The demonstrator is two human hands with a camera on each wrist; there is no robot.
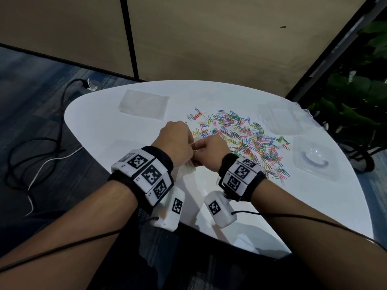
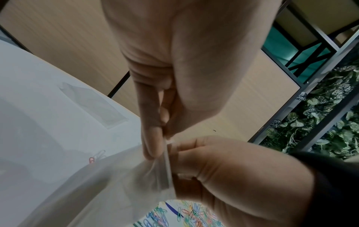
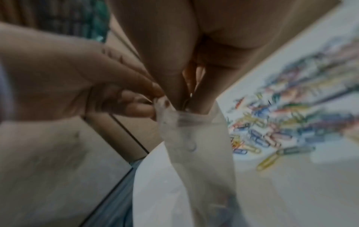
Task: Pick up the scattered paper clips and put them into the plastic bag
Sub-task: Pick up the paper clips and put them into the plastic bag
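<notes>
A pile of coloured paper clips (image 1: 240, 139) (image 3: 281, 122) lies spread over the white table (image 1: 117, 130), to the right of both hands. My left hand (image 1: 189, 143) (image 2: 161, 138) pinches the rim of a clear plastic bag (image 1: 186, 167) (image 2: 116, 184) (image 3: 194, 138), which hangs down above the table. Over the bag's mouth, my right hand (image 1: 196, 151) (image 3: 186, 104) has its fingertips pressed together, pinching what looks like a thin paper clip. Further clips (image 2: 184, 215) show below the bag. Inside the bag little can be made out through the blur.
A second flat clear bag (image 1: 144, 104) lies at the table's far left. Two clear plastic trays (image 1: 278, 120) (image 1: 314, 160) sit at the right edge. Cables (image 1: 41, 143) run over the floor on the left; plants (image 1: 356, 101) stand at the right, a partition wall behind.
</notes>
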